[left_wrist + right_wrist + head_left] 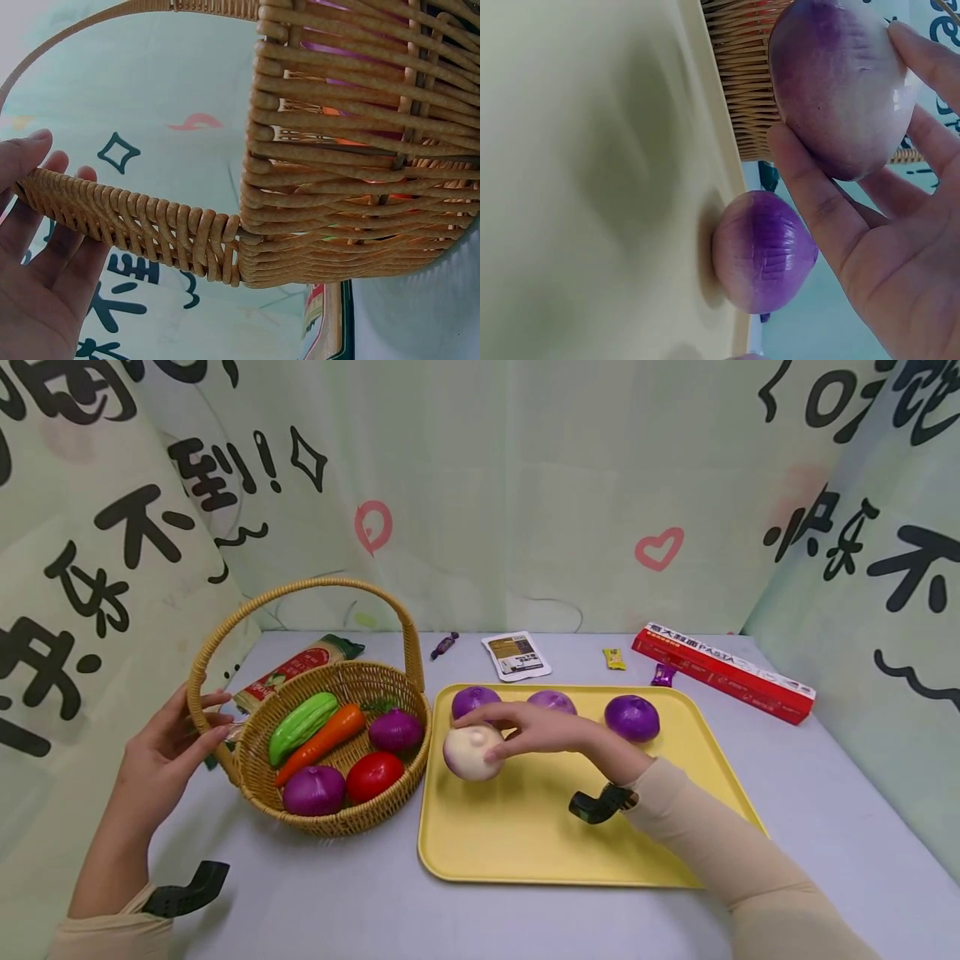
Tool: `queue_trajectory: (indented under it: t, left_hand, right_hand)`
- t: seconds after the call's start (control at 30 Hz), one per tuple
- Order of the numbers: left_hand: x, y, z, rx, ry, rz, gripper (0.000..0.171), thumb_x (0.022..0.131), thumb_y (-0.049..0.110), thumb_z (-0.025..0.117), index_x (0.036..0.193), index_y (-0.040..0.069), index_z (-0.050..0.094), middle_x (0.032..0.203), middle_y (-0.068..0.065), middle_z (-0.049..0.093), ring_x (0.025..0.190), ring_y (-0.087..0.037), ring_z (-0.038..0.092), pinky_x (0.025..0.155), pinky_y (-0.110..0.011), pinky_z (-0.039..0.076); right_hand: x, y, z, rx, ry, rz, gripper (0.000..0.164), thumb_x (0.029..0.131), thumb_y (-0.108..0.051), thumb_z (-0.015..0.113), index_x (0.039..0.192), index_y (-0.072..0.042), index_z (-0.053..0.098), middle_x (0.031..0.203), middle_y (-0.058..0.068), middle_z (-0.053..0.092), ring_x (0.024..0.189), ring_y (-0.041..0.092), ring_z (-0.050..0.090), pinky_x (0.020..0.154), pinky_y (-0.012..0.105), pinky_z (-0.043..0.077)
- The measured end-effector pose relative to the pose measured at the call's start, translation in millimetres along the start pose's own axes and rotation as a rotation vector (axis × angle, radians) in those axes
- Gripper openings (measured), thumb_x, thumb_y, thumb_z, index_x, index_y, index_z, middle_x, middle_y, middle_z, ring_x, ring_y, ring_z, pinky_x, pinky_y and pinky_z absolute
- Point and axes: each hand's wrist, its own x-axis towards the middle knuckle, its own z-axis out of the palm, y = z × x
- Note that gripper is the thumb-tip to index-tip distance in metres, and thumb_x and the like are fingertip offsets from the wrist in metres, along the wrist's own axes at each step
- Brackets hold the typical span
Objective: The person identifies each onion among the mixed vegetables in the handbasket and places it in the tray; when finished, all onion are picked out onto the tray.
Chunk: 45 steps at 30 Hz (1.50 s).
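My left hand (161,756) holds the handle of a wicker basket (352,180) near its base, with thumb and fingers on either side of the handle (142,217). In the basket lie a green vegetable (303,727), a carrot (322,743), a tomato (375,777) and two purple onions (313,791). My right hand (536,731) grips a pale white-and-purple onion (844,90) between thumb and fingers, above the left part of the yellow tray (540,843). Three more purple onions (632,718) sit along the tray's back edge; the hand partly covers the middle one.
Behind the basket lies a red-and-green packet (300,668). A white pouch (516,656), a dark wrapped candy (445,646), a yellow packet (614,658) and a purple candy (663,675) lie behind the tray. A long red pasta box (723,672) is at the back right.
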Motion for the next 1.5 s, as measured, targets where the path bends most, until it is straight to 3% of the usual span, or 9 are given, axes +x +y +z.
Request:
queue_trajectory:
  t: [0.27, 0.63, 0.9, 1.13, 1.5]
  left_hand:
    - [-0.8, -1.1, 0.1, -0.006, 0.003, 0.016, 0.066, 0.091, 0.006, 0.059, 0.147, 0.026, 0.032, 0.118, 0.030, 0.050, 0.098, 0.016, 0.054, 0.078, 0.001, 0.043]
    - [-1.0, 0.2, 0.1, -0.012, 0.010, 0.030, 0.064, 0.091, 0.005, 0.058, 0.147, 0.024, 0.033, 0.118, 0.026, 0.052, 0.098, 0.016, 0.055, 0.078, 0.000, 0.044]
    - [-1.2, 2.3, -0.9, -0.016, 0.003, 0.028, 0.063, 0.092, 0.006, 0.057, 0.147, 0.024, 0.033, 0.118, 0.027, 0.051, 0.098, 0.016, 0.055, 0.078, 0.000, 0.044]
    - [-1.3, 1.8, -0.4, -0.013, 0.009, 0.032, 0.063, 0.092, 0.006, 0.058, 0.147, 0.024, 0.033, 0.118, 0.028, 0.051, 0.099, 0.016, 0.055, 0.078, 0.000, 0.044]
    - [-0.9, -0.2, -0.4, -0.009, 0.007, 0.016, 0.064, 0.092, 0.007, 0.058, 0.147, 0.025, 0.032, 0.118, 0.027, 0.051, 0.099, 0.016, 0.055, 0.077, 0.000, 0.044]
  right_hand:
    - [-2.6, 7.3, 6.1, 0.019, -0.002, -0.004, 0.055, 0.085, -0.026, 0.069, 0.136, -0.022, 0.050, 0.143, -0.003, 0.047, 0.125, 0.017, 0.046, 0.103, 0.035, 0.041]
    - [-6.1, 18.8, 17.5, 0.013, -0.007, 0.068, 0.054, 0.083, -0.035, 0.070, 0.134, -0.036, 0.050, 0.139, -0.012, 0.050, 0.125, 0.011, 0.047, 0.104, 0.034, 0.040]
    - [-6.3, 24.7, 23.4, 0.010, -0.031, 0.047, 0.057, 0.084, -0.032, 0.070, 0.136, -0.029, 0.049, 0.139, -0.006, 0.050, 0.123, 0.014, 0.049, 0.103, 0.033, 0.041]
    - [-8.3, 28.1, 26.7, 0.024, -0.081, 0.094, 0.055, 0.085, -0.033, 0.068, 0.137, -0.032, 0.048, 0.142, -0.007, 0.047, 0.127, 0.015, 0.046, 0.105, 0.036, 0.039]
    - [-9.5, 29.6, 27.0, 0.016, -0.092, 0.091, 0.056, 0.086, -0.033, 0.067, 0.138, -0.030, 0.046, 0.141, -0.005, 0.047, 0.123, 0.015, 0.048, 0.102, 0.034, 0.042]
